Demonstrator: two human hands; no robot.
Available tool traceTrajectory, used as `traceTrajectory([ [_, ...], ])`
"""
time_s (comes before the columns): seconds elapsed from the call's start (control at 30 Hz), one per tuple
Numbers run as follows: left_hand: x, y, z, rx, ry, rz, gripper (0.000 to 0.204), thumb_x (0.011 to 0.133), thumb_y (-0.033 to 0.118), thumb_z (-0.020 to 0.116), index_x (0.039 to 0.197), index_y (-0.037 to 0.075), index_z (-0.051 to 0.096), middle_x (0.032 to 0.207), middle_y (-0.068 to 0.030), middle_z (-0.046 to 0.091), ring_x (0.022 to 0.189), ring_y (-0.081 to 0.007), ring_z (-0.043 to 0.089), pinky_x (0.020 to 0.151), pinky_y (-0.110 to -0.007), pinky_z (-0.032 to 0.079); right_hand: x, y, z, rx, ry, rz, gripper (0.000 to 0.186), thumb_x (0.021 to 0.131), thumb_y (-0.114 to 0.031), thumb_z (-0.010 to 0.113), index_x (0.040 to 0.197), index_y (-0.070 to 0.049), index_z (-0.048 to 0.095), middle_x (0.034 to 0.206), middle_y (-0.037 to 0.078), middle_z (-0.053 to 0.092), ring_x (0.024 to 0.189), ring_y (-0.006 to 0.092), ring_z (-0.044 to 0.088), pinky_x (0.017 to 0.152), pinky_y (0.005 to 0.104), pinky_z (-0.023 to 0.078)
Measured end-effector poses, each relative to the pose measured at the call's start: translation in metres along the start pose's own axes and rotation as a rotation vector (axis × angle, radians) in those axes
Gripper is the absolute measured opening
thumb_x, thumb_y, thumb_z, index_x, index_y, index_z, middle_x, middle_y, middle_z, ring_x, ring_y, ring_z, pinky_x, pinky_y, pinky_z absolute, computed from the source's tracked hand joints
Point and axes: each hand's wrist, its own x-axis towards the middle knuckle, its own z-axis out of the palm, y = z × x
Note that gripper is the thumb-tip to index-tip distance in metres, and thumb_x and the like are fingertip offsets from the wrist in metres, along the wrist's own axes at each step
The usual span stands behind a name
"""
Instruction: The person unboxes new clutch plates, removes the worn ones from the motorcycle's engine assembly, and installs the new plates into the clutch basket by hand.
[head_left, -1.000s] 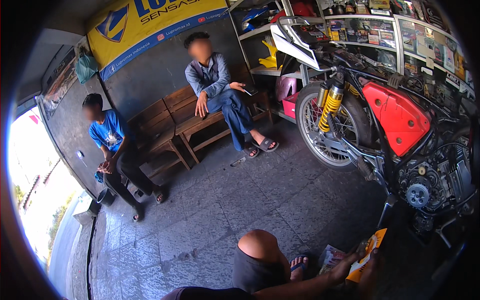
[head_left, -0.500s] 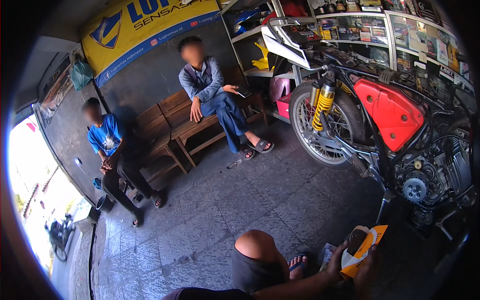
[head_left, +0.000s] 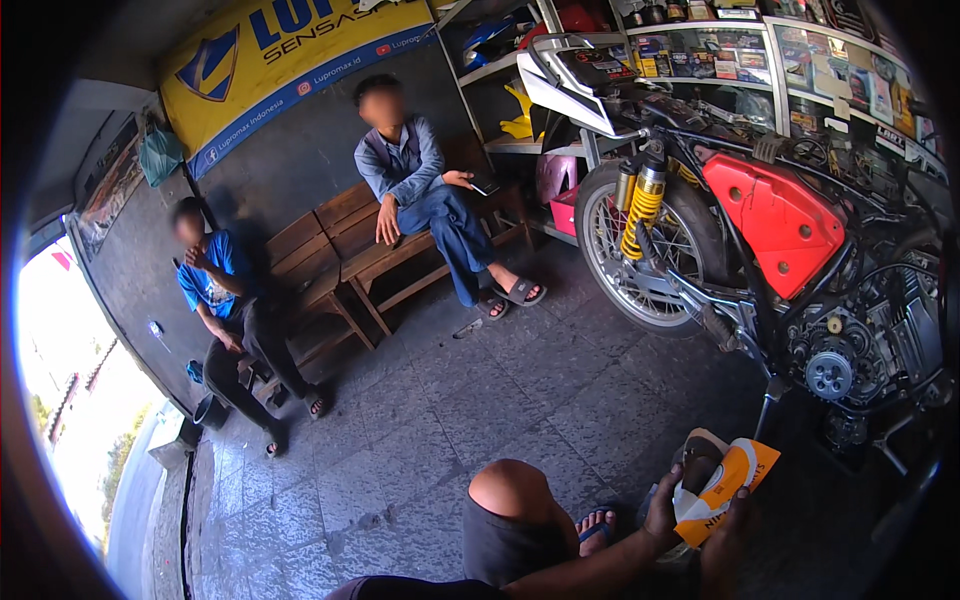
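Note:
Low on the right, my left hand (head_left: 661, 522) grips an opened orange-and-white card package (head_left: 738, 478) from the left, and my right hand (head_left: 730, 527) holds its lower right side. A dark, flattish part (head_left: 703, 462) shows in the package's open end; its exact kind is unclear. Beside my hands are my bent knee (head_left: 508, 493) and my sandalled foot (head_left: 594, 530). Just above stands a partly dismantled motorcycle (head_left: 770, 225) with a red side piece, yellow spring and exposed engine (head_left: 838, 370).
Two people sit by a wooden bench (head_left: 345, 250): one in a blue T-shirt (head_left: 215, 285), one in a grey-blue shirt (head_left: 400, 170) holding a phone. Metal shelves (head_left: 530, 145) and glass cabinets (head_left: 700, 55) line the back. A bucket (head_left: 212, 410) stands near the bright doorway on the left.
The package has risen and tilted, showing more of the dark part. The person in the blue T-shirt has lifted a hand toward the face. A vehicle seen outside earlier is out of sight.

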Motion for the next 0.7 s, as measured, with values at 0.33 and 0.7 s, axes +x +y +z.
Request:
traceTrajectory([
  [0.33,-0.003,0.008,0.01,-0.088,-0.004,0.057,0.074,0.09,0.058,0.052,0.138,0.002,0.043,0.13,-0.0238,0.054,0.117,-0.0373,0.057,0.105,-0.046,0.043,-0.01,-0.091,0.027,-0.021,0.121,0.065,0.051,0.101,-0.043,0.045,0.11,0.005,0.058,0.091,0.016,0.062,0.075,0.0226,0.063,0.064,0.031,0.049],
  [0.7,-0.001,0.013,0.004,-0.09,-0.009,0.03,0.073,0.09,0.057,0.052,0.136,0.0,0.045,0.128,-0.0259,0.055,0.116,-0.039,0.058,0.103,-0.047,0.045,-0.008,-0.073,0.013,0.004,0.067,0.136,0.046,0.101,-0.039,0.048,0.102,0.005,0.059,0.088,0.015,0.066,0.074,0.0186,0.067,0.06,0.0282,0.049],
])
